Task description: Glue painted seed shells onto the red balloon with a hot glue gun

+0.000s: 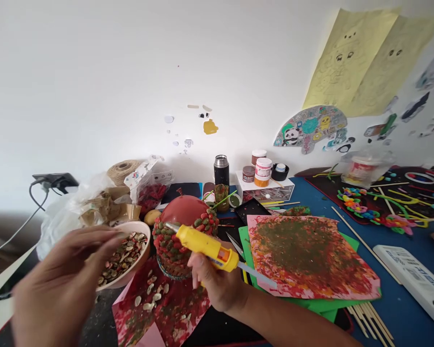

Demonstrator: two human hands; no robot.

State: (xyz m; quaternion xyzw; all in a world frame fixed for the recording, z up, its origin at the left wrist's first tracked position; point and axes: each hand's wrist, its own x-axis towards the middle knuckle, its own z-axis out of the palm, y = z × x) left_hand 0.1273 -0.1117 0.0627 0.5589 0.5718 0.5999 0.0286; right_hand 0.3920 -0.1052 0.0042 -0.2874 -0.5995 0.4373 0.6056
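Observation:
My right hand is wrapped round a yellow hot glue gun, with a clear glue stick out of its back. The gun's nozzle points left, in front of a red balloon. Red and green painted shells cover the balloon's lower part. My left hand, blurred, pinches a small pale piece that looks like a pistachio shell. It is beside a pink bowl full of pistachio shells. Loose shells lie on a paint-smeared red sheet.
A paint-smeared pink sheet lies on green paper at right. Behind stand a black flask and paint jars on a white box. Scissors, wooden sticks and a white device lie about. Twine sits back left.

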